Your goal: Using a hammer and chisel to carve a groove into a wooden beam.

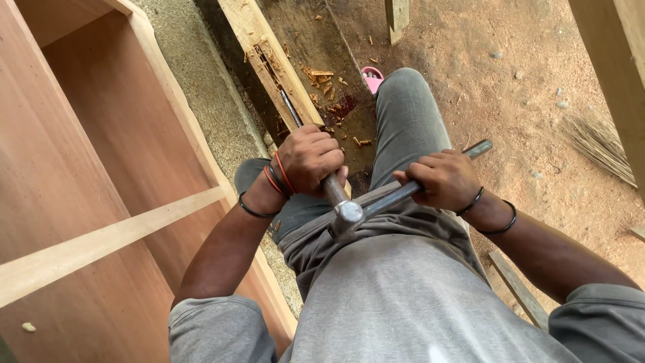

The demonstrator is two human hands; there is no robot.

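My left hand (310, 160) grips the chisel (293, 111) set in the near plank (265, 54), my right hand (443, 178) clenches the hammer (349, 215); 1 glancing blow could crush my knuckles.

Chisel (293, 113) handle hidden inside left hand (310, 158); hammer (349, 215) shaft middle covered by right hand (443, 179); pink sandal (371, 77) mostly behind knee.

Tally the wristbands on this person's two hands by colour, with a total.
Black bands: 3, one on the left hand wrist, two on the right hand wrist
Red or orange bands: 2, both on the left wrist
Total: 5

The left hand holds a chisel; the right holds a hammer.
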